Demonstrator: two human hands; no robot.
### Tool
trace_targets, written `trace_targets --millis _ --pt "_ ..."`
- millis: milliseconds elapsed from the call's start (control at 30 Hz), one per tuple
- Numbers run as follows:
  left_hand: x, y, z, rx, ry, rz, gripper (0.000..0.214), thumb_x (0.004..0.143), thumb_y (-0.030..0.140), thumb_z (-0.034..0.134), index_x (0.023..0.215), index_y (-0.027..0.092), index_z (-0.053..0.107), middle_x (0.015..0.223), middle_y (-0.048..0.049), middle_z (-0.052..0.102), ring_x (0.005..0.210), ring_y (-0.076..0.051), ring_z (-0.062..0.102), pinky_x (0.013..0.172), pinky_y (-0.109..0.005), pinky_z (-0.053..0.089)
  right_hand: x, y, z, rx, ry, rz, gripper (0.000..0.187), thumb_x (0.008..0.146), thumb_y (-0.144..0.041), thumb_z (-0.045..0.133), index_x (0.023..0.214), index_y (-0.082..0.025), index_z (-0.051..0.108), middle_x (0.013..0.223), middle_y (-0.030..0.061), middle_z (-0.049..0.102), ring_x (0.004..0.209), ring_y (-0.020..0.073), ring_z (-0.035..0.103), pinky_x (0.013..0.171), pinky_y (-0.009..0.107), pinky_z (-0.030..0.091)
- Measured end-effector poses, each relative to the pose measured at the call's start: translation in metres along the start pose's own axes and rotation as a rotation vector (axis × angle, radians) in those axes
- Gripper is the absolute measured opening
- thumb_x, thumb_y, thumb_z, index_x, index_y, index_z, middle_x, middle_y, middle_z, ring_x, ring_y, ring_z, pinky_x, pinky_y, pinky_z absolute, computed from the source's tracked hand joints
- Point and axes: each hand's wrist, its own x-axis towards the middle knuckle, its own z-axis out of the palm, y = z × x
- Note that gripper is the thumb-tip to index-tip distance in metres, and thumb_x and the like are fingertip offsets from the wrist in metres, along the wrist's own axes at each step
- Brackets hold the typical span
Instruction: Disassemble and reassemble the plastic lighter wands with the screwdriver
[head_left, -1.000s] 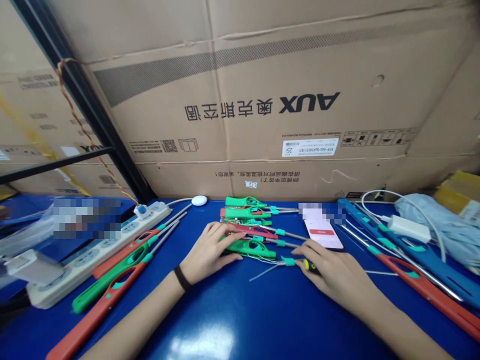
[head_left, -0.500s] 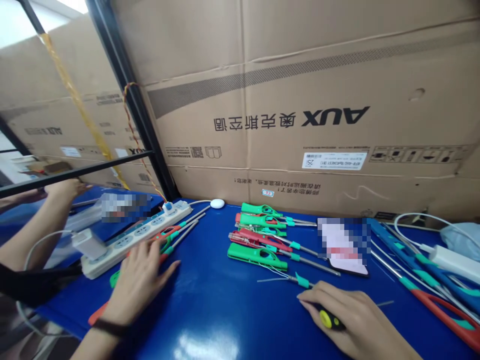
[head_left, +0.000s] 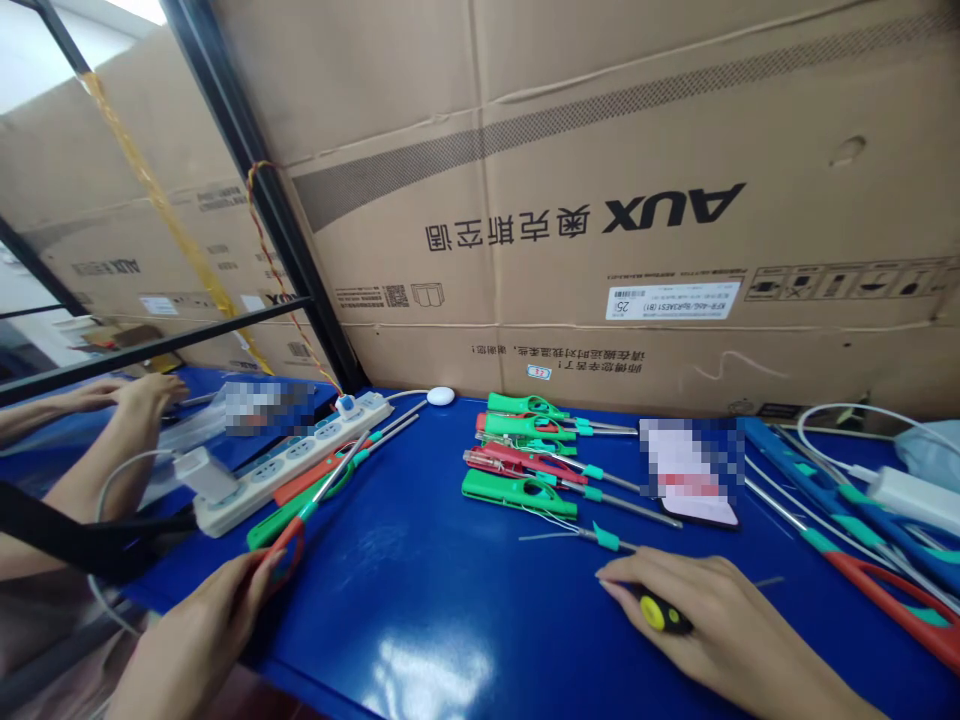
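My left hand (head_left: 199,625) is at the near left edge of the blue table (head_left: 450,620), fingers closed on the handle end of a red long-neck lighter (head_left: 300,525). That lighter's metal tube points away towards the power strip. A green lighter (head_left: 281,515) lies right beside it. My right hand (head_left: 705,625) rests on the table at the lower right, curled over a small screwdriver with a yellow and black handle (head_left: 660,615). Its tip points at a loose metal tube with a teal collar (head_left: 600,538).
A pile of green and red lighters (head_left: 525,455) lies mid-table, a phone (head_left: 694,475) to its right. Blue and red lighters (head_left: 862,545) and a white charger (head_left: 911,500) sit far right. A white power strip (head_left: 292,460) is at left. Another person's arms (head_left: 112,420) reach in far left. Cardboard boxes (head_left: 600,200) stand behind.
My left hand left the green lighter pile, swung left across the table and took hold of the red lighter's handle. My right hand stayed on the screwdriver. The view turned left.
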Motion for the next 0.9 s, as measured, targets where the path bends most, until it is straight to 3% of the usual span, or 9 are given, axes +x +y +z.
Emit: trace_targets --millis 100,200,300,400,467,533,733,833,900 --pt "0.012 0.027 -0.008 -0.345 -0.173 -0.233 0.047 0.075 0.066 0.048 0.094 0.024 0.059 0.054 0.0031 0.062 0.055 -0.022 0.064 0.053 -0.029 0.05 0.003 0.0 0.0 -0.023 0.021 -0.015 0.017 0.089 -0.019 0.049 0.097 -0.027 0.062 0.081 -0.0035 0.07 0.065 0.0122 0.067 0.058 0.021 0.051" --pt "0.008 0.065 -0.012 -0.669 -0.341 -0.3 0.056 0.075 0.073 0.043 0.084 0.019 0.056 0.052 0.0024 0.057 0.037 -0.012 0.049 0.037 -0.021 0.039 0.005 0.001 0.0 -0.06 0.098 -0.055 0.016 0.089 -0.019 0.05 0.095 -0.026 0.063 0.079 -0.0026 0.072 0.064 0.0116 0.068 0.057 0.02 0.051" --pt "-0.014 0.106 -0.007 -0.698 -0.594 -0.086 0.057 0.076 0.072 0.045 0.092 0.018 0.056 0.057 0.0025 0.056 0.034 -0.008 0.04 0.033 -0.018 0.031 0.005 0.003 -0.004 -0.153 0.324 -0.147 0.017 0.084 -0.014 0.055 0.096 -0.024 0.064 0.076 -0.0022 0.073 0.058 0.0113 0.067 0.056 0.02 0.051" --pt "-0.045 0.143 0.007 -0.545 -0.782 0.349 0.046 0.076 0.064 0.056 0.093 0.021 0.059 0.063 0.0024 0.057 0.048 -0.01 0.048 0.045 -0.019 0.037 0.001 0.004 -0.013 -0.335 0.625 -0.176 0.019 0.079 -0.011 0.063 0.093 -0.024 0.063 0.068 -0.003 0.072 0.051 0.0127 0.065 0.055 0.023 0.05" --pt "-0.06 0.164 0.018 -0.381 -0.781 0.608 0.037 0.079 0.059 0.057 0.081 0.022 0.061 0.062 0.003 0.057 0.054 -0.011 0.051 0.052 -0.02 0.037 -0.003 0.005 -0.02 -0.463 0.754 -0.127 0.015 0.079 -0.013 0.065 0.089 -0.024 0.062 0.064 -0.0028 0.07 0.05 0.0142 0.065 0.054 0.025 0.049" --pt "-0.065 0.181 0.029 -0.288 -0.781 0.713 0.039 0.077 0.062 0.058 0.078 0.023 0.059 0.055 0.0049 0.052 0.048 -0.01 0.048 0.047 -0.019 0.033 -0.007 0.01 -0.027 -0.563 0.823 -0.068 0.009 0.08 -0.017 0.064 0.086 -0.024 0.062 0.063 -0.0022 0.07 0.049 0.015 0.064 0.054 0.026 0.048" --pt "-0.037 0.21 0.055 -0.076 -0.733 1.02 0.039 0.06 0.055 0.073 0.066 0.022 0.054 0.048 0.0058 0.048 0.041 -0.014 0.053 0.04 -0.022 0.025 -0.015 0.033 -0.05 -0.783 0.91 0.041 0.005 0.079 -0.021 0.065 0.083 -0.022 0.063 0.053 -0.0041 0.063 0.04 0.0124 0.057 0.044 0.025 0.041" --pt "-0.023 0.222 0.07 -0.041 -0.787 1.147 0.038 0.059 0.054 0.073 0.067 0.022 0.055 0.047 0.0058 0.048 0.043 -0.016 0.056 0.04 -0.023 0.026 -0.018 0.031 -0.061 -0.734 1.095 0.183 0.006 0.078 -0.019 0.065 0.083 -0.021 0.062 0.057 -0.0028 0.062 0.044 0.0129 0.056 0.046 0.026 0.042" --pt "-0.017 0.228 0.077 -0.079 -0.788 1.173 0.044 0.06 0.059 0.072 0.083 0.022 0.059 0.058 0.0037 0.058 0.054 -0.019 0.062 0.045 -0.023 0.035 -0.014 0.021 -0.064 -0.511 1.176 0.257 0.007 0.079 -0.02 0.064 0.084 -0.022 0.058 0.065 -0.0015 0.061 0.051 0.0131 0.056 0.051 0.026 0.044"
